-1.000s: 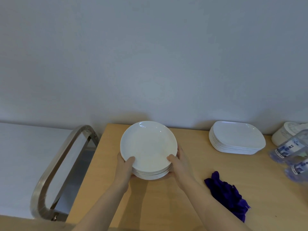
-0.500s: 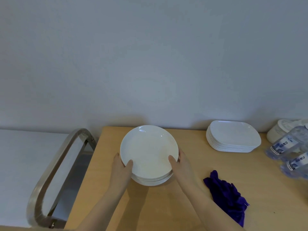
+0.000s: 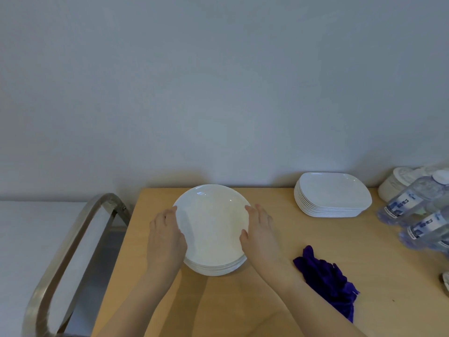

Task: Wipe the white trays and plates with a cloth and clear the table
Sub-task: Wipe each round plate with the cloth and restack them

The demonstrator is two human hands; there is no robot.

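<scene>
the stack of round plates (image 3: 211, 229) is sitting on the wooden table (image 3: 243, 302) near its back edge, toward the left corner. the left hand (image 3: 166, 242) and right hand (image 3: 261, 235) are flanking it, fingers lying fairly straight against the rim; whether they are truly grasping it is hard to tell. the stack of white trays (image 3: 332, 194) is resting further right along the back edge, and the purple cloth (image 3: 326, 279) is lying crumpled toward the front right.

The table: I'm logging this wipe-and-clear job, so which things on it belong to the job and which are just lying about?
Job:
round plates, held by left hand and right hand
trays
purple cloth
table

Lying about:
water bottles
white tub
metal handle
</scene>
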